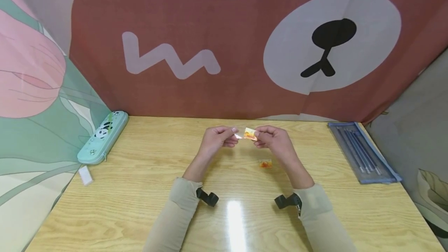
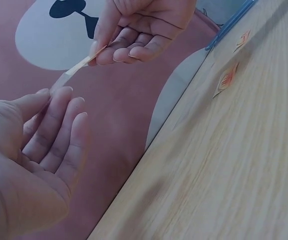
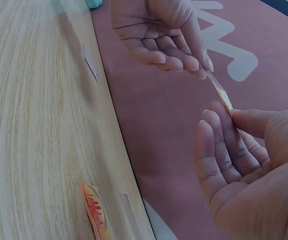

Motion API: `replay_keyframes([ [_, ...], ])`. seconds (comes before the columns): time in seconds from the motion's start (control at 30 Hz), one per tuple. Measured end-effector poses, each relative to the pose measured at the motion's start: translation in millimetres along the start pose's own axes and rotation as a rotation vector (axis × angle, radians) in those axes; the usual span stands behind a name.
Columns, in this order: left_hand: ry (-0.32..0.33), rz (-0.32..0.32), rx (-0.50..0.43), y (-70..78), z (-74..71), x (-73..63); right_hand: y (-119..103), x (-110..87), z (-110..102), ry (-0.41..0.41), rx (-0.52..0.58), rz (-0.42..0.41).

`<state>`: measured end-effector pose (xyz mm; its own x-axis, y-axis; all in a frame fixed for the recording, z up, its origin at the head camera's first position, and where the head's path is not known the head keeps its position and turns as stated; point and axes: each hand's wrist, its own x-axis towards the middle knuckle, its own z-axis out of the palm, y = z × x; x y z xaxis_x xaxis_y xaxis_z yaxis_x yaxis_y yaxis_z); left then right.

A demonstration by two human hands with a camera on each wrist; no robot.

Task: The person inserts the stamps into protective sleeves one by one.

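A small yellow-and-orange printed packet [image 1: 250,133] with a pale, see-through end is held up above the table between both hands. My left hand [image 1: 219,138] pinches the pale end between thumb and forefinger. The printed end is pinched by my right hand [image 1: 274,140], its thumb on the near face. From the left wrist view the packet [image 2: 78,66] looks thin and nearly edge-on, stretched between the two sets of fingertips. A second piece with similar orange print [image 1: 265,163] lies flat on the table, just below the right hand.
On the left are a mint panda pencil case [image 1: 103,137] and a small white block [image 1: 85,175]. A blue-edged mesh pouch [image 1: 364,153] with several slim rods lies at right. Behind the wooden table [image 1: 140,205] hangs a reddish-brown cloth [image 1: 238,88].
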<state>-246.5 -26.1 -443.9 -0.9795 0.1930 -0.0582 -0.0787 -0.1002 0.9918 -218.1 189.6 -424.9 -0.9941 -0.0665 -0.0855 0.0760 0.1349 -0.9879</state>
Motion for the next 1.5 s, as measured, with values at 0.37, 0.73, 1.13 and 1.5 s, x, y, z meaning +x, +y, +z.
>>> replay_keyframes([
  [0.37,-0.029,-0.03,-0.033,0.5,4.6,-2.3,1.0,-0.2,0.2,0.003,0.014,-0.005],
  [0.73,-0.063,-0.046,-0.047,2.2,9.0,-1.6,-0.1,0.5,-1.1,0.014,-0.012,0.003],
  [1.13,-0.037,-0.063,-0.013,1.8,8.3,-0.9,3.9,2.3,-1.7,0.019,-0.005,0.002],
  [1.5,-0.007,-0.076,-0.003,0.2,6.2,-0.8,4.3,3.1,-5.4,0.016,-0.037,-0.012],
])
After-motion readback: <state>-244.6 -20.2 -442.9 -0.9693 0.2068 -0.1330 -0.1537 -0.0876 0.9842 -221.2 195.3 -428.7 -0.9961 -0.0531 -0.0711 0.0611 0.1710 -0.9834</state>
